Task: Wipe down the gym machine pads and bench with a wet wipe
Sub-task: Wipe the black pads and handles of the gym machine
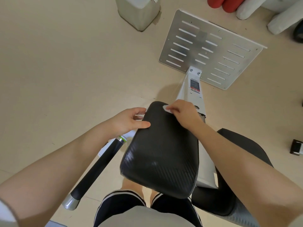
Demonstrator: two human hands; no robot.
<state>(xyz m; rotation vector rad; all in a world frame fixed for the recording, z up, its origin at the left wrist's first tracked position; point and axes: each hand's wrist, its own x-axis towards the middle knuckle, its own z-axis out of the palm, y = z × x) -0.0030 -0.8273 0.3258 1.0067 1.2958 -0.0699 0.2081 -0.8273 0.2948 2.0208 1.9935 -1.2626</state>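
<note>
A black textured machine pad (162, 149) fills the middle of the head view, tilted away from me. My right hand (182, 112) holds a small white wet wipe (166, 108) against the pad's far end, fingers curled over it. My left hand (131, 120) rests on the pad's left edge, thumb on top and fingers around the side. A second black pad, the seat (242, 161), lies lower right, partly hidden by my right forearm.
A black handle bar with silver caps (100, 166) slants at lower left. The white frame post (193, 89) leads to a slotted metal footplate (211, 49). A grey bin (139, 10) stands far up; red and white rolls (246, 5) lie top right.
</note>
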